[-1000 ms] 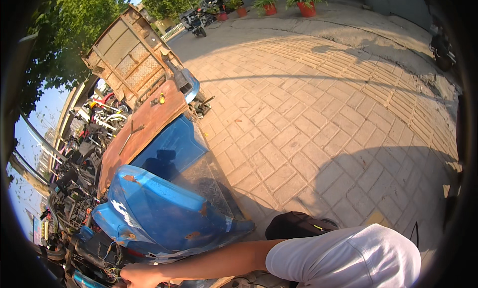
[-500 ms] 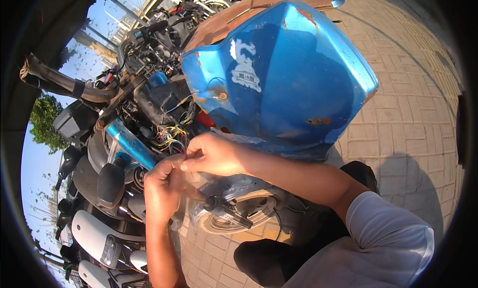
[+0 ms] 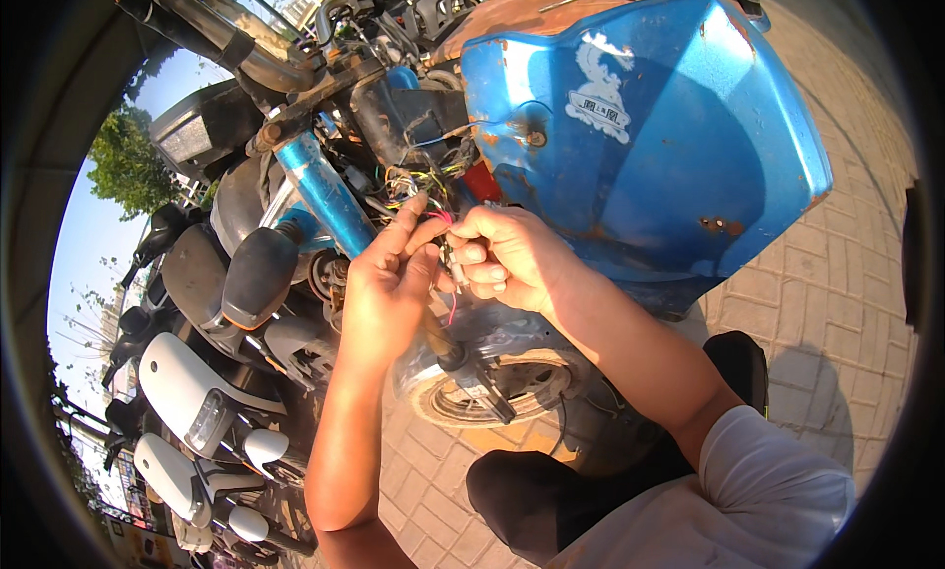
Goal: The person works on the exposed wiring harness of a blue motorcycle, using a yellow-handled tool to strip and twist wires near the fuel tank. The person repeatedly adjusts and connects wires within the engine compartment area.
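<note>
Just left of the blue panel point(image 3: 650, 175), near its lower edge, we have a thin, bright pink wire point(image 3: 441, 216) at our fingers, and a loose pink end dangles beneath them. It lies against a tangled wire bundle point(image 3: 418, 183) of yellow, pale and dark strands, close to a red part point(image 3: 482, 182) at the panel's left side.

Our right grip point(image 3: 517, 259) is closed, thumb and forefinger pinched on the pink wire and the other fingers curled in. Our left grip point(image 3: 389, 293) is partly spread, forefinger stretched up to the strands and thumb a little apart; we cannot tell whether it pinches anything.

The panel has rust patches and a white sticker. Left of it, a scuffed blue tube point(image 3: 325, 195) slants down toward our left grip, with a dark rounded casing point(image 3: 259, 282) farther out. Below the panel we see a dusty wheel point(image 3: 517, 382) on the paving point(image 3: 797, 284), which also spreads to the panel's right. Behind the panel, a reddish-brown board point(image 3: 532, 16) carries a thin tool too small for us to identify. Well to the panel's left stand white scooters point(image 3: 192, 392), with a tree point(image 3: 133, 165) beyond.
</note>
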